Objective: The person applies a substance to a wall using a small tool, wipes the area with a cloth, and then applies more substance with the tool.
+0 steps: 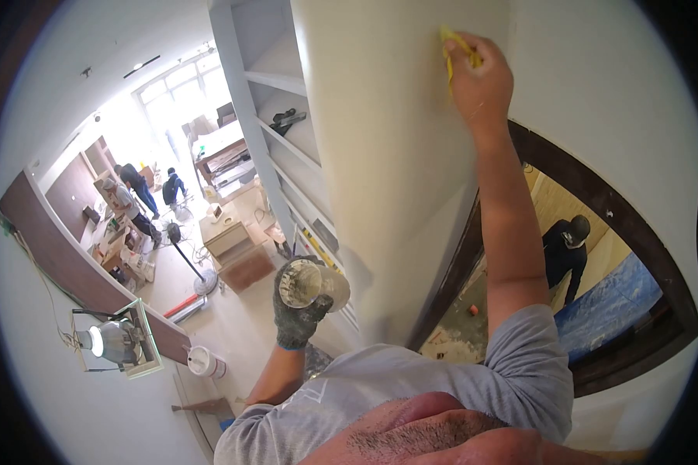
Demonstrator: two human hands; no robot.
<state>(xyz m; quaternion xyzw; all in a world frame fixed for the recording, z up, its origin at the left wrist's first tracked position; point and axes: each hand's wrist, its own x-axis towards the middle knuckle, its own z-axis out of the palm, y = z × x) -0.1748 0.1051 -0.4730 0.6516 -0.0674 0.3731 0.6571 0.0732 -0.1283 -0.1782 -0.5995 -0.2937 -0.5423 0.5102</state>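
Observation:
My left hand, in a dark, dusty work glove, is wrapped round a whitish plastic tub. The tub is tilted so its mouth faces me, and pale residue coats its inside. Overhead, my bare right hand pinches a thin, bendy yellow piece close against the cream wall. Most of that piece is hidden by my fingers, and I cannot tell whether it is a plastic spreader or a folded sheet.
Shelves line the wall's left side, holding a dark tool. A dark-framed opening at right shows a person bending. Several people work in the far room at left. A lit work lamp and white bucket stand lower left.

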